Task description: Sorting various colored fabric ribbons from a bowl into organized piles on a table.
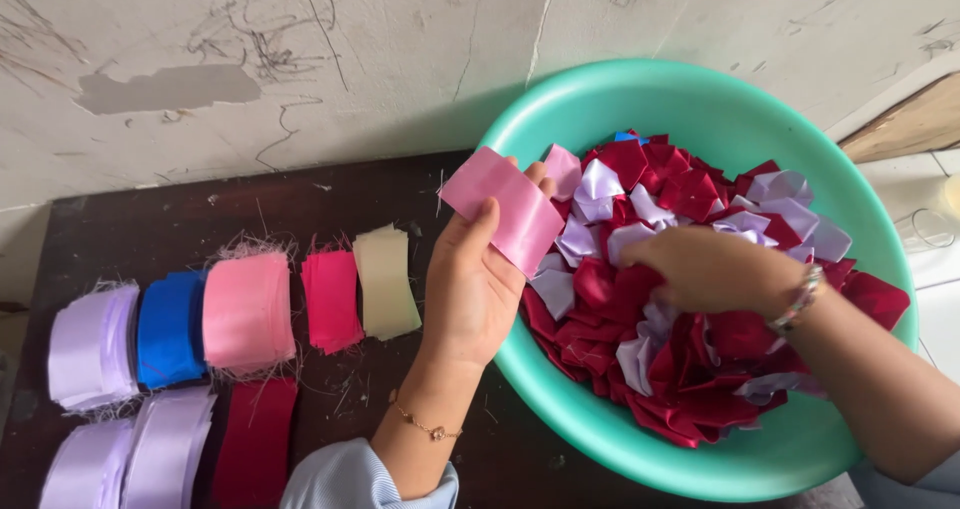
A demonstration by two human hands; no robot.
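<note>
Left hand clamped on pink ribbon piece, held above teal basin rim. Right hand buried in folded ribbon pile, fingers hidden, grip unclear. Sorted stacks laid out on counter: lilac, blue, pink, red, cream. Basin still well filled, so plenty left.

Stacks of cut ribbon are laid out on a dark table set against a cracked, scuffed wall. In the back row a lilac stack, a blue stack, a pink stack, a magenta stack and a cream stack are lined up side by side. In front, two pale lilac stacks and a dark red stack are seen. Loose threads are scattered around them.
</note>
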